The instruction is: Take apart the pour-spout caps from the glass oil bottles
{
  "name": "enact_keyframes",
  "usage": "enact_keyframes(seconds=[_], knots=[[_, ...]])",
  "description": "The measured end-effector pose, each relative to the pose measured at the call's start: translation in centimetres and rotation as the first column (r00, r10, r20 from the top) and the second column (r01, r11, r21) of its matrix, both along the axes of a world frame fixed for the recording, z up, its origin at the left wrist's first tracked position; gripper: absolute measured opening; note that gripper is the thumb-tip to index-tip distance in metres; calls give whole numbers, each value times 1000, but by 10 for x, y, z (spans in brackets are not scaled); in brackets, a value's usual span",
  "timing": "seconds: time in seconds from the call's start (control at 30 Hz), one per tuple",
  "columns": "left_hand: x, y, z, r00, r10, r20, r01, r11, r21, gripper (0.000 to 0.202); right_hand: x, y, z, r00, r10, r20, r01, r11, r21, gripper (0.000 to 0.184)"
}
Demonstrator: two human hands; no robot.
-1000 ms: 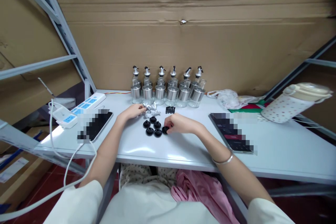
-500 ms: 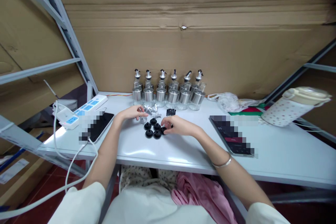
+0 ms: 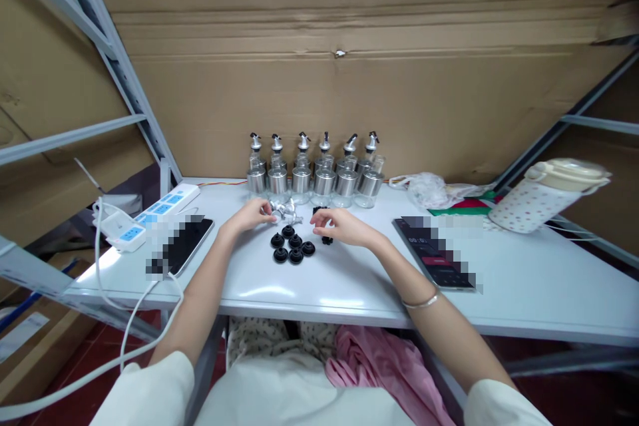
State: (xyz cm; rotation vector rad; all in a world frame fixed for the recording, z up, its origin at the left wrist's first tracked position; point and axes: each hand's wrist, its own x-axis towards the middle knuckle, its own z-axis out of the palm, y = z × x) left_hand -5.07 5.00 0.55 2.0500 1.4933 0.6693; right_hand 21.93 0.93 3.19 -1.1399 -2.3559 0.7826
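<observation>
My left hand [image 3: 252, 213] rests on the white table [image 3: 349, 279], its fingertips touching a small pile of silver pour spouts [image 3: 283, 211]. My right hand [image 3: 339, 224] hovers over a cluster of small black plugs [image 3: 325, 237], with its fingers curled down around them. Several black rubber stoppers [image 3: 292, 245] lie between my two hands. Behind them stands a row of glass oil bottles [image 3: 314, 173] with steel bands and pourer tops.
A phone [image 3: 182, 244] on a white cable lies at the left beside a blue and white power strip [image 3: 150, 212]. A second phone [image 3: 434, 253] lies at the right. A dotted jug [image 3: 544, 196] and a plastic bag [image 3: 429, 188] sit further right. Cardboard backs the table.
My right hand has left the black stoppers and moved up and back to the small black plugs. My left hand has stayed at the silver spouts.
</observation>
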Motion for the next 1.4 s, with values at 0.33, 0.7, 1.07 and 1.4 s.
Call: enact_keyframes(seconds=[0.33, 0.7, 1.07, 1.4], knots=[[10, -6, 4, 1000, 3, -3, -3, 986, 167, 29, 2, 4, -5, 987, -45, -153, 63, 992, 111, 9], [13, -5, 11, 987, 65, 149, -116, 923, 367, 22, 59, 86, 25, 474, -541, -695, 817, 565, 116, 39], [18, -12, 18, 982, 56, 178, -108, 949, 297, 25, 119, 163, 63, 499, -755, -425, 810, 581, -80, 30], [22, -14, 15, 978, 28, 206, -90, 950, 300, 23, 101, 166, 85, 624, -687, -372, 766, 632, 116, 25]])
